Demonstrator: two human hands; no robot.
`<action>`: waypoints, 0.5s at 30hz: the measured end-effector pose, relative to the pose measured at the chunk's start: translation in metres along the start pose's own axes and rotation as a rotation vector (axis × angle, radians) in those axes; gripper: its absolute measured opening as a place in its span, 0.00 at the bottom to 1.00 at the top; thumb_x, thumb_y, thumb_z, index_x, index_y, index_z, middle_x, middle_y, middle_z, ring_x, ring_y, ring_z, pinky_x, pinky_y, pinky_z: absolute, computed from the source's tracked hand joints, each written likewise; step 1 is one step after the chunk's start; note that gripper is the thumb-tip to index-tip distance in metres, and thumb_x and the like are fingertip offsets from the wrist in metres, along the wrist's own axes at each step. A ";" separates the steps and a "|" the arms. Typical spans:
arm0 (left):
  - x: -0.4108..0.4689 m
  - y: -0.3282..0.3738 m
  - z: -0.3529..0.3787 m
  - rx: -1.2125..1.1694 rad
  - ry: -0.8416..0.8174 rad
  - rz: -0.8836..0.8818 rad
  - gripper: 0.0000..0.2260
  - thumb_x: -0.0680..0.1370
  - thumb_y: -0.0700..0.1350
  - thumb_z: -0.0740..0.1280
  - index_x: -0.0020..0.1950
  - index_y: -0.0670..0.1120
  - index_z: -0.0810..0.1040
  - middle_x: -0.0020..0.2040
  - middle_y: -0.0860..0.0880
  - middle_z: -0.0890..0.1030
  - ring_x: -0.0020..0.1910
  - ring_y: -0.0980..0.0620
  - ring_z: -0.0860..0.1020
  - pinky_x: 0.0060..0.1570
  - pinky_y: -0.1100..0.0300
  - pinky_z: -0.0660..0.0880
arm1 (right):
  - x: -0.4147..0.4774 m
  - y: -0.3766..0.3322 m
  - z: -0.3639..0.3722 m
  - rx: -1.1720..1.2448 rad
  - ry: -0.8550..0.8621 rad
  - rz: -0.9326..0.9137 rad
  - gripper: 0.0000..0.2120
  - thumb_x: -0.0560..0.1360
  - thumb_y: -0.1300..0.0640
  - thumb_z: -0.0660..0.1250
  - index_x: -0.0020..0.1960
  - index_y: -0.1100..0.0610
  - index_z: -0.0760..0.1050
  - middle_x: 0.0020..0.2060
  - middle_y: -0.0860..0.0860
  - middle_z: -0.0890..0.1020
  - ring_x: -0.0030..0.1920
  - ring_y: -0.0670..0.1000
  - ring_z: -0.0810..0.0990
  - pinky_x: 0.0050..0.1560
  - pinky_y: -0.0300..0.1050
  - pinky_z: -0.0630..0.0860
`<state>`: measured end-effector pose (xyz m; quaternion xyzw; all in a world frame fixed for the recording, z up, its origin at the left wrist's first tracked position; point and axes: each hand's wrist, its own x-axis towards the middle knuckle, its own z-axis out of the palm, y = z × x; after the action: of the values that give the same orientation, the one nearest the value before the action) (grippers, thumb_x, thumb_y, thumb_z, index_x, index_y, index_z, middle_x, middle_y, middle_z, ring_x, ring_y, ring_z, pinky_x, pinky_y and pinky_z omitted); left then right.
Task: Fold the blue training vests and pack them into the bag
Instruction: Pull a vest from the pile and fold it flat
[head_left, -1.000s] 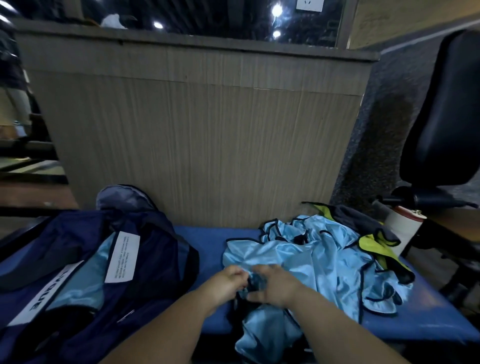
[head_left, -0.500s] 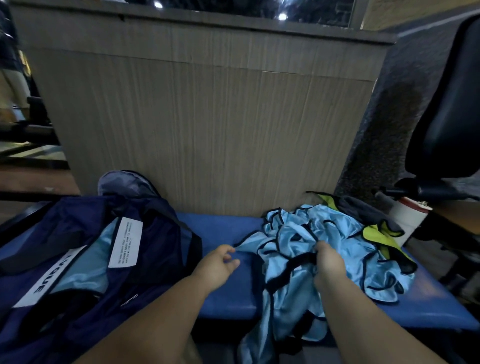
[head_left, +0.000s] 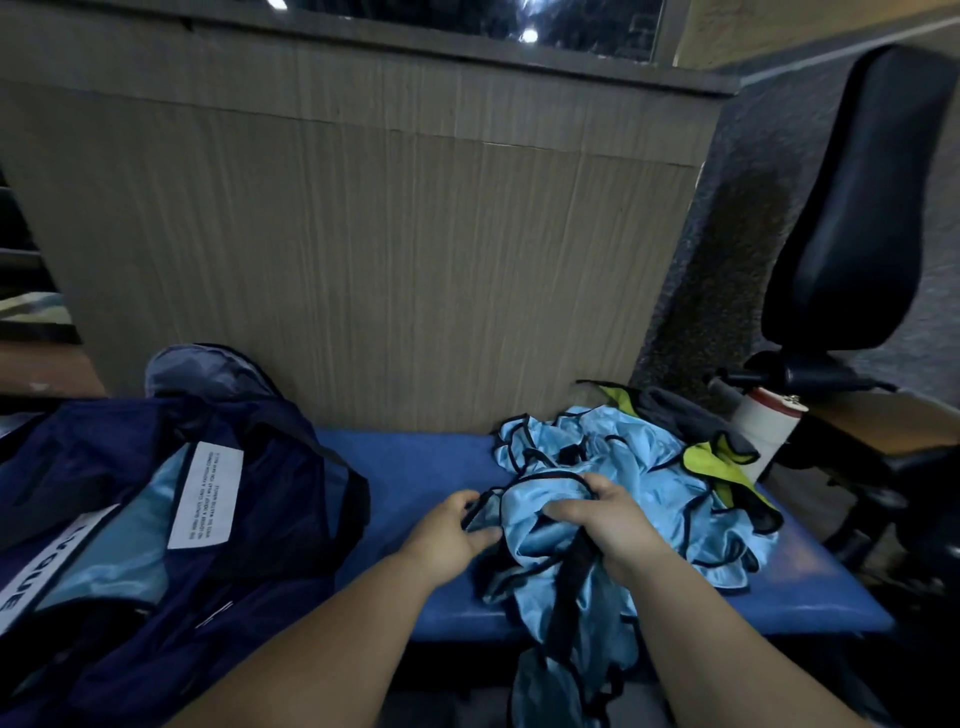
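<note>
A light blue training vest (head_left: 576, 587) with black trim hangs over the front edge of the blue bench (head_left: 415, 467). My right hand (head_left: 602, 525) grips its bunched top. My left hand (head_left: 449, 530) pinches the vest's black-trimmed edge on the left. Behind them lies a heap of more light blue vests (head_left: 634, 462). The dark navy bag (head_left: 171, 519) lies open at the left, with light blue fabric and white labels showing inside.
Yellow-green and grey vests (head_left: 722, 462) lie at the heap's right end. A white cylinder with a red top (head_left: 763, 431) stands beside the bench, next to a black office chair (head_left: 852, 218). A wood-grain panel (head_left: 363, 234) rises right behind the bench.
My left hand, which hovered apart over the bench, has come right and taken hold of the vest's edge. My right hand has drawn the vest nearer the front edge.
</note>
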<state>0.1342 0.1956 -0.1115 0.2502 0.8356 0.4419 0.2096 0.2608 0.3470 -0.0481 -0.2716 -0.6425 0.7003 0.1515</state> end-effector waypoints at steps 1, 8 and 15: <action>0.001 0.002 -0.001 -0.033 0.015 -0.029 0.29 0.76 0.52 0.71 0.73 0.49 0.65 0.65 0.49 0.75 0.63 0.50 0.74 0.65 0.56 0.70 | 0.001 -0.001 0.001 -0.003 0.006 -0.030 0.16 0.68 0.72 0.73 0.55 0.64 0.78 0.45 0.62 0.85 0.44 0.63 0.85 0.47 0.54 0.82; 0.001 0.013 -0.014 -0.100 -0.005 -0.108 0.17 0.76 0.51 0.72 0.60 0.44 0.79 0.58 0.48 0.81 0.50 0.54 0.77 0.51 0.63 0.74 | -0.002 -0.004 -0.008 -0.069 0.052 -0.053 0.11 0.68 0.65 0.77 0.48 0.60 0.79 0.42 0.57 0.86 0.42 0.58 0.85 0.45 0.48 0.80; -0.002 0.038 -0.041 0.059 -0.114 -0.205 0.22 0.77 0.55 0.70 0.64 0.40 0.76 0.58 0.45 0.80 0.56 0.49 0.78 0.45 0.62 0.72 | -0.002 0.002 -0.019 -0.457 0.166 -0.210 0.20 0.68 0.56 0.78 0.33 0.55 0.66 0.27 0.50 0.70 0.30 0.51 0.69 0.34 0.44 0.66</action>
<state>0.1215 0.1866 -0.0579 0.1944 0.8561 0.3785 0.2935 0.2733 0.3615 -0.0502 -0.2872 -0.7941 0.4926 0.2104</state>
